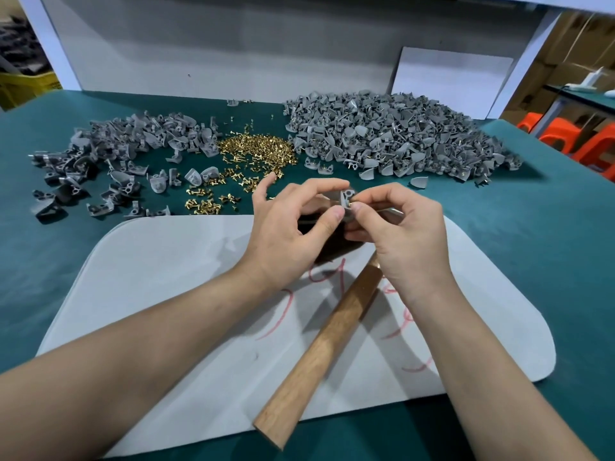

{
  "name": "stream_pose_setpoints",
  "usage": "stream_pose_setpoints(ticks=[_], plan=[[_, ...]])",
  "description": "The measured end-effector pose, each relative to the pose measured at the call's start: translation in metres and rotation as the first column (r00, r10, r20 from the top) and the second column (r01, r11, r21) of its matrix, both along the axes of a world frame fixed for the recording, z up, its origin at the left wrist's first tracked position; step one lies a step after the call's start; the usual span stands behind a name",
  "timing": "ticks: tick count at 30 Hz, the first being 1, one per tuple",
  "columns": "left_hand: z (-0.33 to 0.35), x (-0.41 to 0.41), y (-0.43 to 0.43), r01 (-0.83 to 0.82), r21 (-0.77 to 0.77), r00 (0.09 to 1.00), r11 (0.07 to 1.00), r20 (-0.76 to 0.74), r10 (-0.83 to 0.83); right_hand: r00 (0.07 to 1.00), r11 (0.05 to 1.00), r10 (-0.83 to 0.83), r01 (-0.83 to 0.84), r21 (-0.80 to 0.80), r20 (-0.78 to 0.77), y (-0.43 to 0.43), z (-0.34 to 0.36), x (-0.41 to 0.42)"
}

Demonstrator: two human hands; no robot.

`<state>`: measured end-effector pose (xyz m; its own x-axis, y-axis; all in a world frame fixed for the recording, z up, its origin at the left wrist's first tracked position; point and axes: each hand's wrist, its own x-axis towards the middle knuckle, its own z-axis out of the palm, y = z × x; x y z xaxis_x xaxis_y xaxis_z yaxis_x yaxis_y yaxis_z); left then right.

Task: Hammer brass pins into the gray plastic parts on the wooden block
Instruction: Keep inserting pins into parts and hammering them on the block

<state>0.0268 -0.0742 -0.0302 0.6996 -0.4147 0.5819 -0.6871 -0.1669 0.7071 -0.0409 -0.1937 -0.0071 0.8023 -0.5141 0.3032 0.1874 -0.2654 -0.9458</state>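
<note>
Pinching small gray plastic part (347, 198) betw. thumb & forefinger, L hand (286, 234) holds it above dark wooden block (332, 249); other fingers spread. R hand (402, 234) fingertips pinch small brass pin (356, 205) against part; wooden hammer handle (319, 354) runs under its palm. Beyond fingertips: heap of loose brass pins (258, 149)
</note>
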Motion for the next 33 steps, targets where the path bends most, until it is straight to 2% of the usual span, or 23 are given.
stream_pose_setpoints(ticks=[5, 12, 17, 20, 24, 29, 33], plan=[[0.001, -0.0007, 0.0003, -0.002, -0.003, 1.0, 1.0, -0.013, 0.002, 0.998, 0.988, -0.052, 0.056, -0.146, 0.03, -0.0005, -0.0018, 0.0005], [0.0012, -0.001, 0.0009, 0.014, -0.002, 1.0, 1.0, -0.013, -0.014, 0.999, 0.986, -0.047, 0.048, -0.158, 0.011, 0.0006, -0.0044, 0.0018], [0.0007, 0.0, 0.0007, 0.017, 0.006, 1.0, 1.0, 0.007, -0.017, 0.996, 0.983, 0.081, -0.087, 0.162, 0.042, 0.0023, 0.0001, -0.0009], [0.0001, -0.0002, -0.0003, 0.02, 0.008, 1.0, 1.0, 0.019, -0.021, 0.989, 0.959, 0.132, -0.145, 0.246, 0.068, 0.0034, -0.0002, -0.0004], [0.0, 0.0003, -0.0008, -0.002, -0.012, 1.0, 1.0, 0.021, 0.002, 0.992, 0.979, 0.093, -0.106, 0.175, 0.084, 0.0037, -0.0027, 0.0012], [0.0, -0.0015, -0.0011, 0.023, -0.072, 0.999, 0.997, 0.046, -0.02, 0.992, 0.99, -0.073, 0.084, -0.117, 0.1, 0.0039, -0.0069, 0.0024], [-0.0007, -0.0022, -0.0021, 0.006, -0.102, 0.998, 0.995, 0.068, 0.001, 0.992, 0.989, -0.071, 0.084, -0.121, 0.108, 0.0039, -0.0074, 0.0029]])
